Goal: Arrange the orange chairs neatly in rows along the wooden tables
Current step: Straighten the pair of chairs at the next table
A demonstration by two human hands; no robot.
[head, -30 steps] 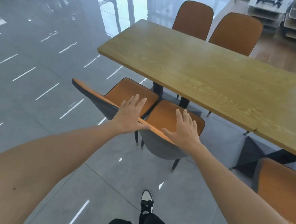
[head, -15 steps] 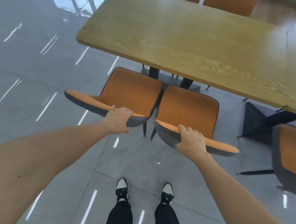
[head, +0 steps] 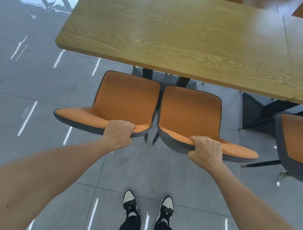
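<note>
1. Handling, left chair: the left orange upholstered chair with the dark grey shell back looks rigid in the shell and padded on the face. Judged moderately light; it should slide on its thin dark legs rather than need lifting.
2. Handling, right chair: the right orange upholstered chair of the same make is judged alike. The glossy grey tiled floor looks smooth, so the legs may skate or scrape if pushed hard.
3. Hold points: the top rim of each backrest is the sound place to take hold. The padding gives the fingers purchase, and the rim allows steering.
4. Left hand: closed over the top rim of the left chair's backrest, fingers curled over the orange face.
5. Right hand: clamped likewise on the top rim of the right chair's backrest.
6. Position: both chairs stand on the floor side by side, seats nearly touching, facing the near long edge of the light oak-grain wooden counter. Their seat fronts lie just short of that edge, near its left corner.
7. Appearance: orange faces are clean and unwrinkled, edged with dark piping.
8. A third orange chair stands apart at the right, turned off line.
</note>
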